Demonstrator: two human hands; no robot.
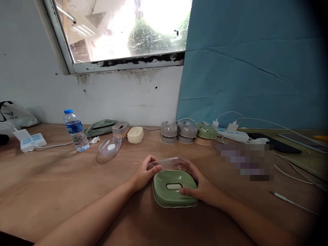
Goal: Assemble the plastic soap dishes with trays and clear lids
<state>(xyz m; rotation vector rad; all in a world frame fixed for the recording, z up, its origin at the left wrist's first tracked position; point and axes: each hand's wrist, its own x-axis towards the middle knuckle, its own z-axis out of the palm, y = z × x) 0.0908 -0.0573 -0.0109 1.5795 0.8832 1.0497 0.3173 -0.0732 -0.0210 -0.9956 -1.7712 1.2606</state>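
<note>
A green oval box (170, 200) with a slot in the middle of its lid sits on the table in front of me. At its far edge a clear plastic piece (169, 163), perhaps a cover or tray, stands tilted. My left hand (145, 174) has the left end of this clear piece between thumb and fingers. Over the right side of the box lies my right hand (198, 186), its thumb on the green top near the slot and its fingers curled round the far right side, by the clear piece. The fingertips are partly hidden.
A clear oval tray (110, 148), a stack of cream lids (135, 134) and a grey slotted box (120, 128) stand back left. Several stacked boxes (186, 131) line the wall. Further left are a water bottle (75, 131) and power strip (33, 141); cables (289, 198) lie right.
</note>
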